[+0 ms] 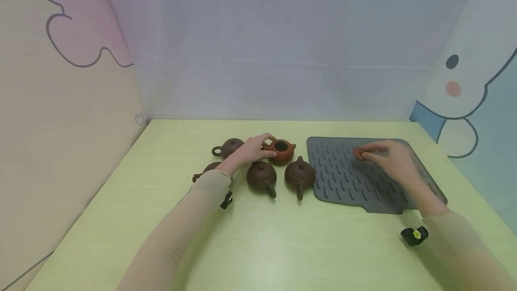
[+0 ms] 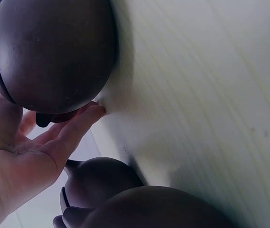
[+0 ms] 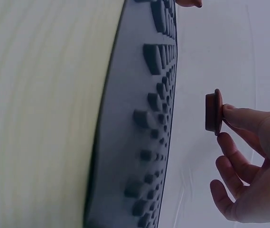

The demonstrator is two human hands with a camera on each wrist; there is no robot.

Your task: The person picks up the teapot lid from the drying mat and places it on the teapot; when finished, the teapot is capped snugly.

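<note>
My left hand [image 1: 253, 148] grips the handle of a reddish-brown clay teapot [image 1: 286, 157], whose round top opening is uncovered. In the left wrist view, a dark teapot [image 2: 54, 52] in front of the left hand [image 2: 30, 161] hides most of what its fingers hold. Between thumb and fingertips, my right hand [image 1: 397, 160] pinches a small reddish lid [image 1: 358, 154] by its knob. The right wrist view shows this lid [image 3: 213, 112] with its rim underneath, held above the grey ridged mat [image 3: 111, 142].
Lidded dark brown teapots stand around the left hand: one behind it [image 1: 232, 146], another by the left forearm [image 1: 211, 168], and two in front, the near-middle teapot [image 1: 260, 175] and the teapot [image 1: 300, 175] beside the mat's left edge. The pale yellow-green table [image 1: 282, 246] meets curtain-like walls.
</note>
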